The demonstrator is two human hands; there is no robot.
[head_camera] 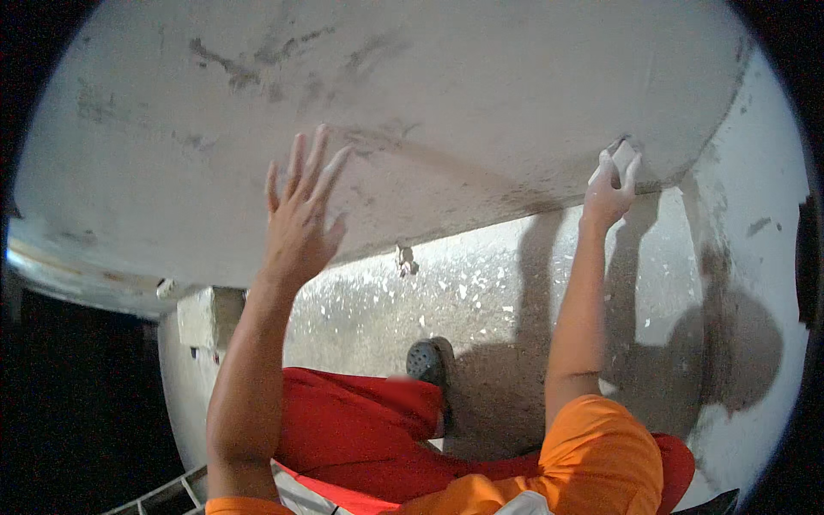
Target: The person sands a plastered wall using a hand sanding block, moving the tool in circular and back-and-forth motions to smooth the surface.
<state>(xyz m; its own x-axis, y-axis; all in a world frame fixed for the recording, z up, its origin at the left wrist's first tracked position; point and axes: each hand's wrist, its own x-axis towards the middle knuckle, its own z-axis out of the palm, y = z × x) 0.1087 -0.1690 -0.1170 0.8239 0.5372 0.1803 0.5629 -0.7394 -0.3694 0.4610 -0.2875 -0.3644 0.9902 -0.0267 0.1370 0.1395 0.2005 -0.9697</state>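
My left hand (302,206) is spread with its fingers apart in front of a grey plastered wall surface (450,84), holding nothing; whether the palm touches it I cannot tell. To the right, my right hand (611,187) grips a small pale block (623,156), perhaps a sanding block or folded abrasive, against the lower right part of the same surface. White dust coats the fingers of both hands. Dark smudges mark the plaster at the upper left and along its lower edge.
Pale flakes lie scattered on the floor (470,296) below the surface's edge. A grey clog (425,362) shows beside my red trousers. At the left stands a pale block-shaped ledge (209,318), above a ladder-like metal frame (170,492). Another wall (753,212) rises at the right.
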